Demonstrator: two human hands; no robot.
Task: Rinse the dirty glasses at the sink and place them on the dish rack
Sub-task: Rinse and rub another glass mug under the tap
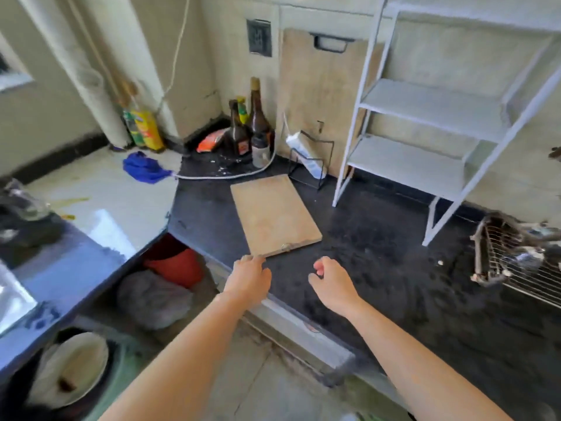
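Two bare hands reached out over the dark countertop (pixel 379 238), both empty. The left hand (pixel 249 279) lay palm-down with fingers loosely extended, its fingertips at the near corner of a wooden cutting board (pixel 274 215) that lay flat on the counter. The right hand (pixel 329 282) hovered just beside it with fingers curled loosely inward, gripping nothing. A clear glass (pixel 25 202) sat at the far left edge of the view, on the adjoining counter, well apart from both hands. A wire dish rack (pixel 516 259) stood at the right edge of the countertop. Behind the board, several brown bottles (pixel 253 126) clustered in the corner, a second cutting board (pixel 321 98) leaned upright against the wall, and a white shelf unit (pixel 425 117) stood empty beside it. A blue cloth (pixel 142 167) lay on the pale surface to the left.
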